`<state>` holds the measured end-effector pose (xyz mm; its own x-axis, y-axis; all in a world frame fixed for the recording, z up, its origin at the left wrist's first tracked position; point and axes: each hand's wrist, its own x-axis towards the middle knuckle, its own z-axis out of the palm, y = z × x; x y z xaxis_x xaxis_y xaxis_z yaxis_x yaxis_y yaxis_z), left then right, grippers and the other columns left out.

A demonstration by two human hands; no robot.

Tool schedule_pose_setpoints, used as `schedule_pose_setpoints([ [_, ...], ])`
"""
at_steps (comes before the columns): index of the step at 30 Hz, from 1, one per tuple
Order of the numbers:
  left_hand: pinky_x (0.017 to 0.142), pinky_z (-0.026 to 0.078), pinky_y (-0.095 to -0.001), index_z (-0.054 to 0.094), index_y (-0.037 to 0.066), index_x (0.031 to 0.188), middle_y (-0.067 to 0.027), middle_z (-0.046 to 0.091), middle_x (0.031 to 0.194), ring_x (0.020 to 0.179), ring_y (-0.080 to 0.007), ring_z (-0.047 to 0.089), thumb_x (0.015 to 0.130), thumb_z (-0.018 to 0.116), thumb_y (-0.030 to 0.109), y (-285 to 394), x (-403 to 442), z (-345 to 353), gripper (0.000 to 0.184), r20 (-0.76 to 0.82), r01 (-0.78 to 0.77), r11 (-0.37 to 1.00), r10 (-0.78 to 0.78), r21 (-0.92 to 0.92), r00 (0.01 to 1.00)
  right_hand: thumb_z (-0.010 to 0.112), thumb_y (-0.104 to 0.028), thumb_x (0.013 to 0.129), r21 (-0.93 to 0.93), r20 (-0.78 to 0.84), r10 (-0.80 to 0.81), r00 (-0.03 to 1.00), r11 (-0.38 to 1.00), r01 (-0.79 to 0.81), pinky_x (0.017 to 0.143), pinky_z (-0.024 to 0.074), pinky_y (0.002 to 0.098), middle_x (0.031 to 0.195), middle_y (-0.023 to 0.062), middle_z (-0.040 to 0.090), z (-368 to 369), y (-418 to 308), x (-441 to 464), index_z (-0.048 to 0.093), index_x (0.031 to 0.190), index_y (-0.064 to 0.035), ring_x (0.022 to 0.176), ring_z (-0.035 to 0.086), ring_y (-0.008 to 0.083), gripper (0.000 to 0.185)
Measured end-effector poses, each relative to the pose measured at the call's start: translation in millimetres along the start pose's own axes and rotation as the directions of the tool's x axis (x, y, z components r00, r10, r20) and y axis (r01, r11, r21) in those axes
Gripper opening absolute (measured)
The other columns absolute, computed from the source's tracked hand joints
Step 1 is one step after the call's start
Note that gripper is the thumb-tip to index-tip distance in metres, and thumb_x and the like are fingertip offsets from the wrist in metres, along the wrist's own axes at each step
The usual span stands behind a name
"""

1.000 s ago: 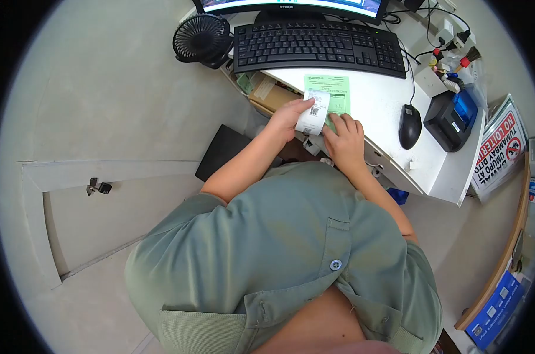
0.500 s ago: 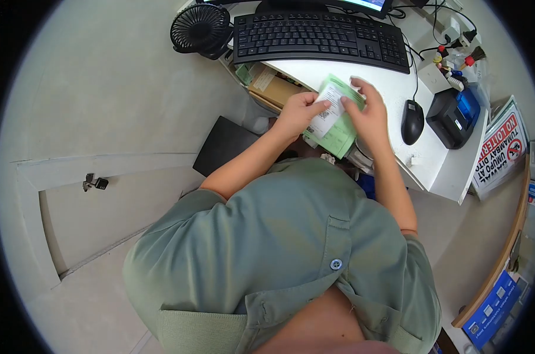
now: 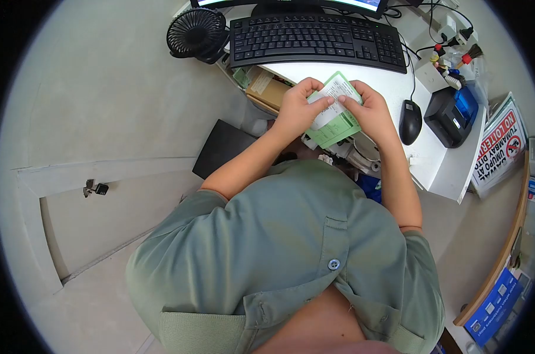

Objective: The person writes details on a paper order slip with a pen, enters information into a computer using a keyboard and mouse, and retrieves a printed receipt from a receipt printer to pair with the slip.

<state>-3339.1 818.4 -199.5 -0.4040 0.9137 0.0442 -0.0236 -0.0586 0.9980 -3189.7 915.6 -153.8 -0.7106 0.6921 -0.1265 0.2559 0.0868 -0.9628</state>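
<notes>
A green printed slip [image 3: 336, 132] is held in front of the desk's near edge, with a white printed receipt [image 3: 338, 88] lying over its upper part. My left hand [image 3: 298, 107] pinches the papers from the left, thumb on top of the white receipt. From the right, my right hand [image 3: 370, 112] grips them too, its thumb on the face of the papers and its fingers behind. Both thumbs nearly meet at the middle. The fingers behind the papers are partly hidden.
Beyond my hands a black keyboard [image 3: 317, 41] lies on the white desk [image 3: 391, 88]. To the right are a black mouse [image 3: 410, 122] and a black-and-blue device [image 3: 453, 118]. A small black fan [image 3: 196, 32] stands left. An open drawer area with a brown envelope [image 3: 267, 89] sits below.
My right hand's fingers have closed in on the papers, where the index finger was raised before. The green slip has turned slightly and the white receipt sits more squarely over it.
</notes>
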Motion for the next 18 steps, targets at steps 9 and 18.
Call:
schedule_pose_setpoints([
  [9,0.070,0.050,-0.0251,0.058,-0.001,0.110,-0.0085,0.071,0.090,0.083,-0.0091,0.064,0.085,0.073,0.007,1,3,9,0.030,-0.026,0.025,0.999,-0.026,-0.037,0.999,0.064,-0.015,0.093,-0.158,-0.112,-0.037,0.993,0.987,0.019,0.067,0.0460,0.0233,0.081,0.0011,0.066,-9,12,1,0.067,0.102,0.0004,0.074,0.057,0.0068,0.018],
  [18,0.065,0.046,-0.0217,0.065,-0.004,0.099,-0.0011,0.066,0.080,0.072,-0.0040,0.055,0.094,0.064,0.012,-19,7,8,0.017,0.127,0.054,0.998,-0.056,0.025,0.990,0.063,-0.016,0.094,-0.130,-0.221,-0.096,0.970,0.989,0.068,0.065,0.0447,0.0226,0.078,-0.0010,0.064,-36,18,-8,0.067,0.098,0.0003,0.071,0.055,0.0052,0.017],
])
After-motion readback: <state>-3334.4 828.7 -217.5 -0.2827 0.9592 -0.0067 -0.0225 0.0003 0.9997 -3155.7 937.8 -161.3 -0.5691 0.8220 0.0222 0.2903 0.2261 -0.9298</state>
